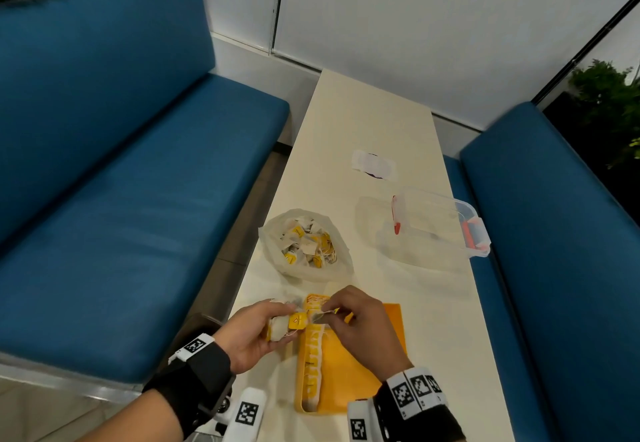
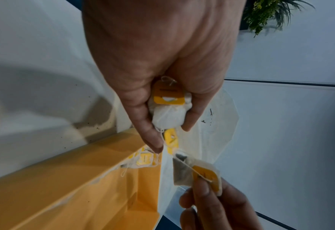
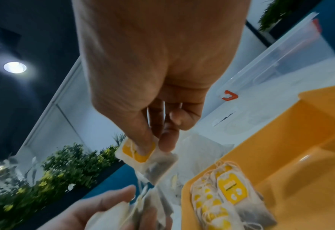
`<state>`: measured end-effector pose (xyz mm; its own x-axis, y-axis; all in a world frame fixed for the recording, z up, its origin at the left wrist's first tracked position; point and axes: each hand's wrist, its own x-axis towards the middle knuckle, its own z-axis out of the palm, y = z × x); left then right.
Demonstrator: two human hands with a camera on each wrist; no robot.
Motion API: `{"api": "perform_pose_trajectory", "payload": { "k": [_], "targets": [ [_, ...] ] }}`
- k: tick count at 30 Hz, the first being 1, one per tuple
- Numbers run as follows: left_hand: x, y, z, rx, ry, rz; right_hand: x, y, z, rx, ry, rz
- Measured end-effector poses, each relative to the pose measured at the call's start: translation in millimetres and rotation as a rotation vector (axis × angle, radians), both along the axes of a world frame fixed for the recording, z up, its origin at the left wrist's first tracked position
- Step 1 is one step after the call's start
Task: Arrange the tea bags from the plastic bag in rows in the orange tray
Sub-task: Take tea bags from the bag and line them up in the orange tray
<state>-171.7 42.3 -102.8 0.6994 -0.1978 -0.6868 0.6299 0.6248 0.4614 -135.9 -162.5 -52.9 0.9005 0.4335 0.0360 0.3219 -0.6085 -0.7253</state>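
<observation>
My left hand (image 1: 266, 329) (image 2: 162, 112) grips a small bunch of tea bags (image 1: 285, 324) (image 2: 168, 113) with yellow tags just left of the orange tray (image 1: 356, 369) (image 2: 74, 186) (image 3: 280, 147). Thumb and forefinger of my right hand (image 1: 349, 320) (image 3: 158, 144) pinch a single tea bag (image 1: 322, 317) (image 2: 198, 175) (image 3: 148, 161) above the tray's far left corner. One row of tea bags (image 1: 313, 355) (image 3: 221, 196) lines the tray's left side. The plastic bag (image 1: 304, 244) with several more tea bags lies open beyond the tray.
A clear lidded container with red clasps (image 1: 440, 223) (image 3: 270, 62) stands at the table's right edge. A small white packet (image 1: 374, 166) lies farther back. Blue bench seats (image 1: 121, 199) flank the narrow white table (image 1: 363, 123) on both sides.
</observation>
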Motion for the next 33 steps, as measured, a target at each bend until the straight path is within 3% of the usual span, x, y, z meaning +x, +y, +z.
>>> {"api": "perform_pose_trajectory", "payload": {
  "k": [7,11,14,18,26,33],
  "targets": [
    [1.1,0.4,-4.9,-0.045,-0.002,0.048,9.8,-21.7,7.4,0.201,0.368,-0.207],
    [2.8,-2.2,-1.1,-0.034,-0.077,0.002,15.1,-33.5,-13.1,0.12,0.462,-0.26],
    [4.6,-1.6,-7.0,0.03,-0.095,-0.002,17.3,-39.8,-27.1,0.191,0.569,-0.314],
    [7.4,-3.0,-16.0,0.191,-0.068,0.021,20.3,-43.6,-40.6,0.139,0.622,-0.303],
    [14.0,-12.8,-27.5,0.338,-0.099,0.054,29.3,-35.9,-63.4,0.057,0.683,-0.287],
    [16.2,-17.8,-43.1,0.472,-0.12,0.025,29.2,-24.0,-73.7,0.061,0.702,-0.421]
  ]
}}
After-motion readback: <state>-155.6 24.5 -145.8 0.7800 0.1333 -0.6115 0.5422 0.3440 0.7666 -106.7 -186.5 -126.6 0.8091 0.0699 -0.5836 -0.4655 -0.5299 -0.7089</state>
